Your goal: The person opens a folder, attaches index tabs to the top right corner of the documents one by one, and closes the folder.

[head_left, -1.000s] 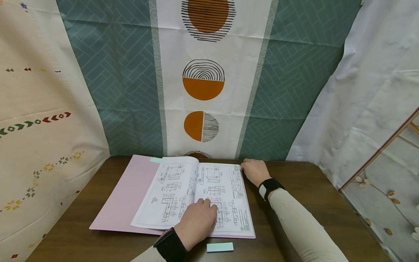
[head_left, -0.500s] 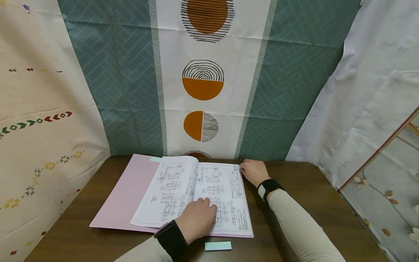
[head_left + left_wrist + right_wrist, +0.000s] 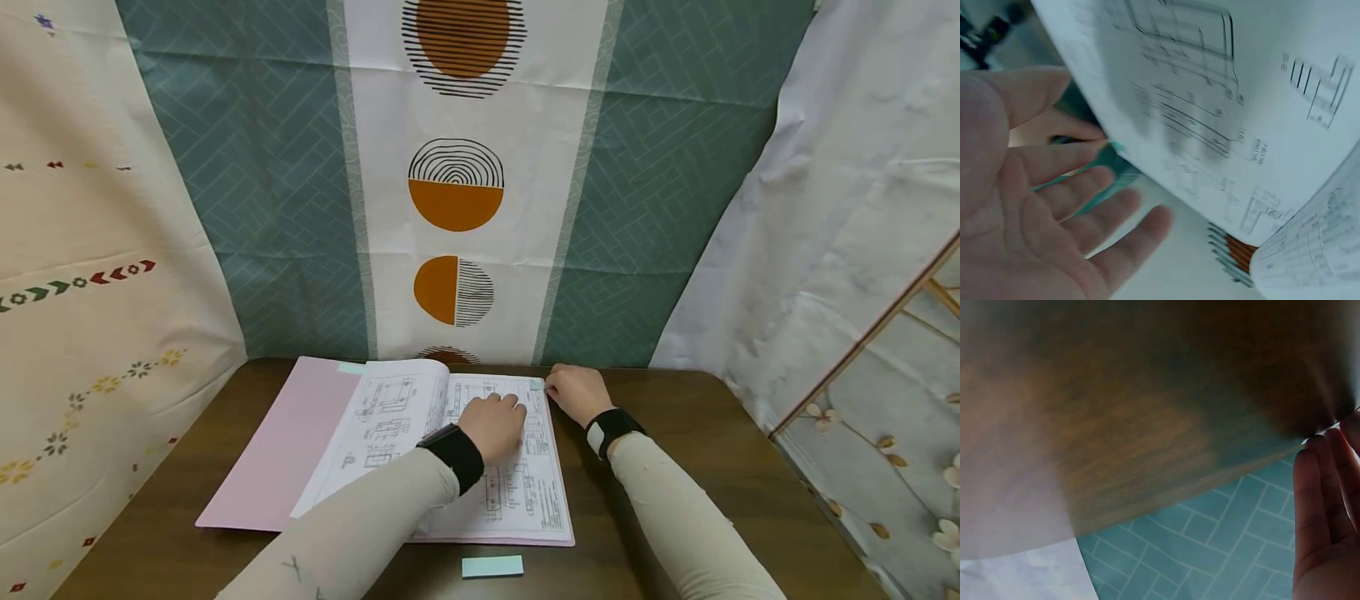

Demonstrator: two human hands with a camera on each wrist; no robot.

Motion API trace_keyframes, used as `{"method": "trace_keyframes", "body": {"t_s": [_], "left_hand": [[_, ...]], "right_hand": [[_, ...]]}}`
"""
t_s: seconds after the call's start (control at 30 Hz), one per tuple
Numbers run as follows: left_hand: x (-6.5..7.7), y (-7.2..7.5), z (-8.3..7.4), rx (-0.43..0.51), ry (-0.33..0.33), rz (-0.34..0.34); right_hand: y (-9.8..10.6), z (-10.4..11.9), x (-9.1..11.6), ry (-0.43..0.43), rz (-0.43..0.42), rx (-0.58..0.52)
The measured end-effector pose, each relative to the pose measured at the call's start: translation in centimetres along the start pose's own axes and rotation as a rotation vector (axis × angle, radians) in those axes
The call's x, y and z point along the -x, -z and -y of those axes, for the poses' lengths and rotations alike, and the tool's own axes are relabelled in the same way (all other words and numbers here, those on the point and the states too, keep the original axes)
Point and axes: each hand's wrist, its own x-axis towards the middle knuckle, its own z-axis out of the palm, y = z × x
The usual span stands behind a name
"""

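Note:
A pink folder [image 3: 273, 458] lies on the table with a stack of printed technical drawings, its left page [image 3: 352, 446] turned over and curving at the fold. My left hand [image 3: 493, 429] hovers above the right page [image 3: 551, 492]; in the left wrist view its fingers [image 3: 1129, 250] are loosely spread and grip nothing. At the top right corner of that page, my right hand [image 3: 577, 393] pinches a small pale green sticky note [image 3: 536, 385]. The right wrist view shows those fingertips [image 3: 1316, 447] together at a thin edge; the note itself is not clear there.
Near the table's front edge lies a pad of pale green sticky notes [image 3: 492, 567]. Another green tab [image 3: 350, 367] sticks out at the top of the left page. Patterned cloth [image 3: 457, 317] hangs behind the brown table [image 3: 675, 467].
My left hand has lifted from the lower part of the right page and moved up and right toward the page's top corner. The right hand stays at that corner.

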Motion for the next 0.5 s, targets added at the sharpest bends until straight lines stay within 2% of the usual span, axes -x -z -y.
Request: {"method": "trace_keyframes", "body": {"t_s": [0.07, 0.3, 0.5], "left_hand": [[-1.3, -0.9, 0.1, -0.016, 0.018, -0.008], [-4.4, -2.3, -0.7, -0.004, 0.022, 0.123], [-6.1, -4.0, -1.2, 0.037, 0.048, 0.128]], "right_hand": [[0.0, 0.0, 0.0, 0.007, -0.002, -0.005], [0.4, 0.1, 0.1, 0.016, -0.03, -0.03], [0.1, -0.5, 0.2, 0.013, -0.014, -0.047]]}}
